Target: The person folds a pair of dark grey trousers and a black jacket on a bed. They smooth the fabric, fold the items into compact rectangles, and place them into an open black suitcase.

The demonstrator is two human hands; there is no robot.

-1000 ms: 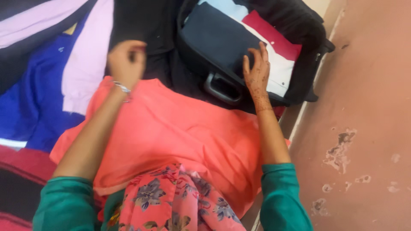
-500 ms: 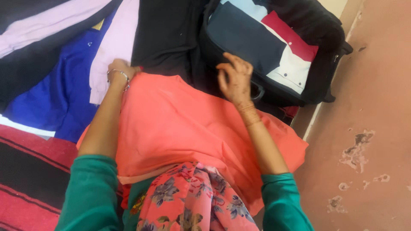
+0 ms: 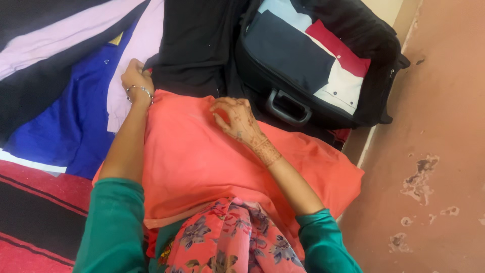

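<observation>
A coral-orange garment (image 3: 202, 162) lies spread across my lap. My left hand (image 3: 135, 78), with a bangle at the wrist, is closed on cloth at the garment's far left corner, beside a black garment (image 3: 194, 45). My right hand (image 3: 237, 119), patterned with henna, rests on the orange garment's far edge with its fingers curled and pinching the cloth. Just beyond that hand stands an open black suitcase (image 3: 374, 65) with a grey handle (image 3: 288, 107), holding folded navy, red and white clothes (image 3: 323, 63).
Blue (image 3: 65, 126), lilac (image 3: 136, 60) and black garments lie spread at the left. A red and black striped blanket (image 3: 35, 212) is at the lower left. A floral scarf (image 3: 222, 237) hangs at my chest. A worn reddish floor (image 3: 434, 151) is on the right.
My right hand left the suitcase and came down onto the orange garment's far edge. My left hand dropped from mid-air to the garment's left corner. The camera shifted slightly.
</observation>
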